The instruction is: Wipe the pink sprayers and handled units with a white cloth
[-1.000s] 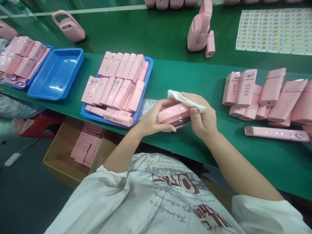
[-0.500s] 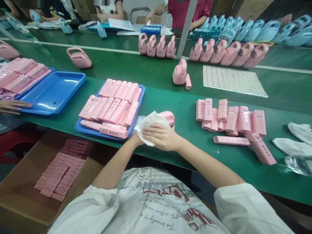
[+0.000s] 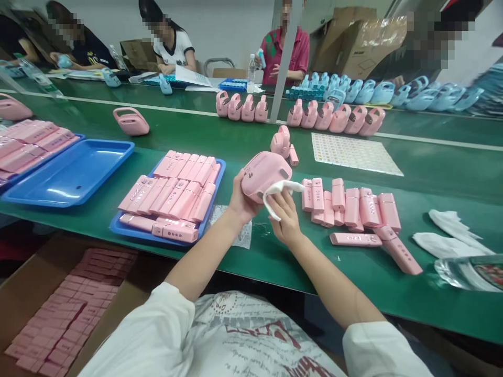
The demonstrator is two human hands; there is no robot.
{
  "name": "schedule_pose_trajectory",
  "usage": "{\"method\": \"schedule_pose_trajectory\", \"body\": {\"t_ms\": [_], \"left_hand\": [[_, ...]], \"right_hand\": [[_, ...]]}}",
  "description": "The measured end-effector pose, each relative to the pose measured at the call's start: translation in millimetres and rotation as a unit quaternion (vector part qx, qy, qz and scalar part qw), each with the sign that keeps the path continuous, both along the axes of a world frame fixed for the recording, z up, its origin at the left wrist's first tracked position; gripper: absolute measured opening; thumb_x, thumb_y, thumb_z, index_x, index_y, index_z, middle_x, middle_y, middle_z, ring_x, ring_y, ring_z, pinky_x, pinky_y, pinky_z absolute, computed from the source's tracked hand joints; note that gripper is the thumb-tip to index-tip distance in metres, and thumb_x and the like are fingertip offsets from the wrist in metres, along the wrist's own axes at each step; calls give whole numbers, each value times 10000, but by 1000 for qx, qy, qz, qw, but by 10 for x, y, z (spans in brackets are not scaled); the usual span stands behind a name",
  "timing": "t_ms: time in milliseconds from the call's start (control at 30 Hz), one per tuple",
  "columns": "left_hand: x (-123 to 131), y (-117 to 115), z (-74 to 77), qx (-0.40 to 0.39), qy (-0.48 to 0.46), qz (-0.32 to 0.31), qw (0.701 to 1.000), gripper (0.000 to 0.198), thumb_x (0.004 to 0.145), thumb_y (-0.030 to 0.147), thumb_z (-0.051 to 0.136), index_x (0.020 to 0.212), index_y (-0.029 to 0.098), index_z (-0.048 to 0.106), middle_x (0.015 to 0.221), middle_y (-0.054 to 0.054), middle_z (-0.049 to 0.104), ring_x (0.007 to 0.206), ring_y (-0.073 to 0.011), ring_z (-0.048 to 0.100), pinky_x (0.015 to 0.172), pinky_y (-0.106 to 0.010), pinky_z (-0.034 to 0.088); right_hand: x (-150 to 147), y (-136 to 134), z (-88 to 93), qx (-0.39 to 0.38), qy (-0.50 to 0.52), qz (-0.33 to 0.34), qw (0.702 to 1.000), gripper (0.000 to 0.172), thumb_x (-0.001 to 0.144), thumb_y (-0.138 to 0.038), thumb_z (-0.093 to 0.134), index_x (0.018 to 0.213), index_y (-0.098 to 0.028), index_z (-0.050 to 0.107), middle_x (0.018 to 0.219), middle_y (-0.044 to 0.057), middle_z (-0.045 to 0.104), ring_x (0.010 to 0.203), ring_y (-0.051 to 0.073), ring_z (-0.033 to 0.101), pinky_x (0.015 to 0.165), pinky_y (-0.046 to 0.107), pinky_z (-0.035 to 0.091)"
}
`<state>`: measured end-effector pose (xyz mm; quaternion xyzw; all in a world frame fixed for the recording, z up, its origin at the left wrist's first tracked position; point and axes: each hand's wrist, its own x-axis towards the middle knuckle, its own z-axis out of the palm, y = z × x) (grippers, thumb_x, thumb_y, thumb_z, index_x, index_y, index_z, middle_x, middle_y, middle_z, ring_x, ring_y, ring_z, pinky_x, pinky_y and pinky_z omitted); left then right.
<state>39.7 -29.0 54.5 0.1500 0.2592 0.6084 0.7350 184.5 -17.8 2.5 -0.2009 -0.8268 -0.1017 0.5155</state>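
My left hand (image 3: 243,201) grips a pink rounded plastic device (image 3: 266,173) from its left side, raised a little above the green table. A white cloth or tissue (image 3: 280,189) is in my right hand (image 3: 286,217), pressed to the device's lower right side. Part of the device is covered by the cloth and my fingers. Just beyond it stands another pink handled device (image 3: 280,141) with a small pink block (image 3: 293,155) beside it. A clear bubble-wrap piece (image 3: 241,233) lies under my left wrist.
Left of my hands, a blue tray (image 3: 222,183) holds pink rectangular units; another blue tray (image 3: 70,173) lies farther left. Loose pink units (image 3: 356,239), white cloths (image 3: 444,243) and a bottle (image 3: 467,272) lie right. A sticker sheet (image 3: 353,153) lies beyond. Co-workers sit opposite.
The pink device has been raised and turned, its broad face now showing. My right hand has moved from over it to its right side with the white cloth. The view has tilted up.
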Motion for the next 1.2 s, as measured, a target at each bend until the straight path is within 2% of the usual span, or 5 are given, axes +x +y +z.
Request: {"method": "schedule_pose_trajectory", "body": {"t_ms": [267, 567, 733, 967, 1200], "left_hand": [[36, 6, -105, -31, -88, -51, 994, 670, 796, 705, 351, 1014, 138, 633, 819, -64, 697, 723, -191, 660, 603, -278, 528], [30, -30, -321, -21, -21, -154, 988, 736, 704, 787, 320, 959, 185, 658, 645, -60, 652, 486, -191, 566, 413, -288, 408], [118, -70, -278, 19, -13, -100, 995, 620, 708, 681, 464, 1099, 230, 630, 1001, -51, 700, 885, -270, 648, 711, -391, 536], [239, 19, -378, 49, 134, 64, 988, 599, 750, 617, 576, 1191, 211, 573, 1173, -62, 663, 1117, -306, 595, 885, -415, 522], [124, 26, -412, 134, 347, 184, 910, 536, 814, 652, 499, 1054, 213, 690, 1234, -67, 622, 1256, -270, 496, 1076, -395, 378]], "right_hand": [[16, 53, -120, -28, 30, 45, 998, 551, 953, -254, 358, 1492, -231, 244, 1420, 108, 457, 1393, 286, 308, 1091, 526, 357], [25, -138, 10, -306, 141, 180, 924, 589, 960, -467, 266, 1506, -268, 168, 1397, 88, 466, 1270, 248, 477, 1035, 417, 429], [26, -174, 146, -457, 280, 226, 813, 674, 849, -646, 421, 1399, -256, 418, 1382, 79, 492, 1342, 276, 389, 1106, 423, 334], [86, 141, 211, -709, 444, 238, 494, 452, 817, -537, 508, 1163, -260, 596, 1148, 15, 646, 1134, 232, 572, 915, 384, 510], [-116, 112, 36, -754, 470, 225, 400, 334, 881, -356, 396, 1078, -196, 613, 987, 32, 696, 994, 214, 628, 857, 370, 532]]}}
